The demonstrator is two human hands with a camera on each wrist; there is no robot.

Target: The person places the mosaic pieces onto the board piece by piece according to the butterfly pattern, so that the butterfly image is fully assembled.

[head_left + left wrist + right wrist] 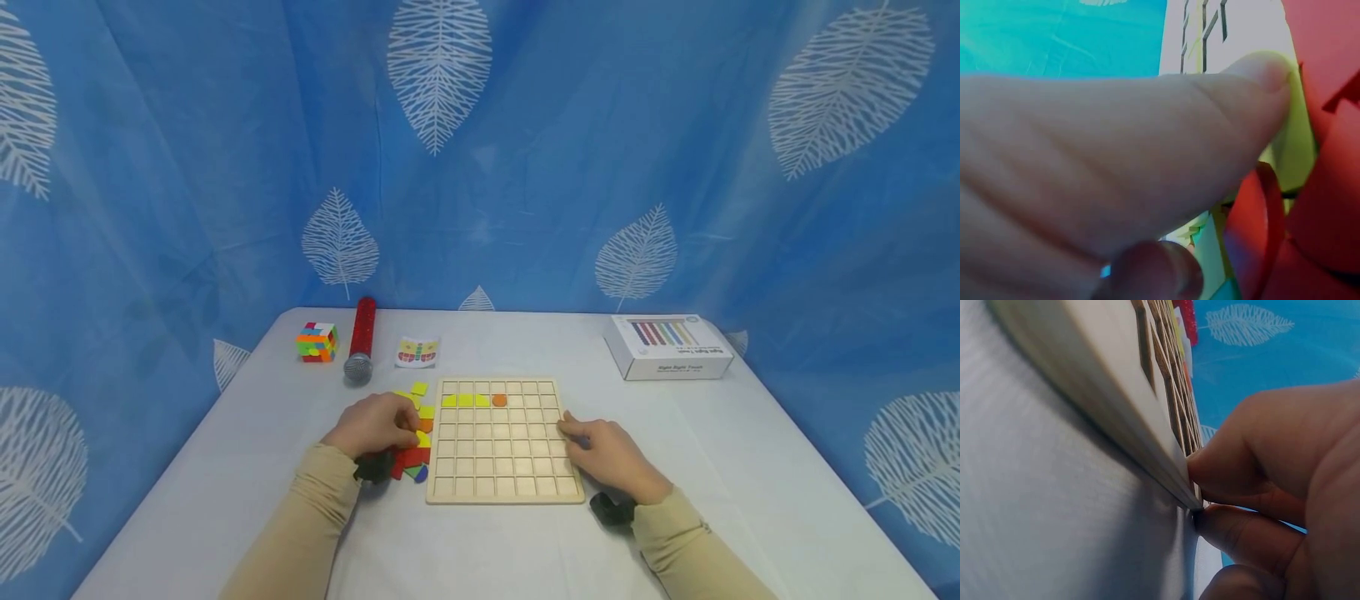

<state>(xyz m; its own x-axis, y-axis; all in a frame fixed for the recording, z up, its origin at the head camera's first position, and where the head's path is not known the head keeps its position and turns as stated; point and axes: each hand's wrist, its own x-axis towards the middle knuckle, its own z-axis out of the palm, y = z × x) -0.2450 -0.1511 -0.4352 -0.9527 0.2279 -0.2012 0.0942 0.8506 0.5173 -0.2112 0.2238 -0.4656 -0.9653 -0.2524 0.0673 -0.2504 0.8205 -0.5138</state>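
Note:
My left hand (377, 423) is over the heap of flat coloured tiles beside the board, its fingertips at a yellow tile (423, 439) with a curved edge. In the left wrist view a fingertip lies on that yellow tile (1296, 147), with red tiles (1329, 194) close by. My right hand (609, 454) pinches the right edge of a light wooden grid board (506, 500) between thumb and fingers. In the board's second row sit several yellow tiles (466, 400) and an orange tile (499, 401).
Behind the heap lies a small pattern card (417, 352). A red microphone (362, 333) and a colourful puzzle cube (317, 342) are at the back left. A white box (667, 347) stands at the back right. Blue curtain (525, 208) hangs behind the table.

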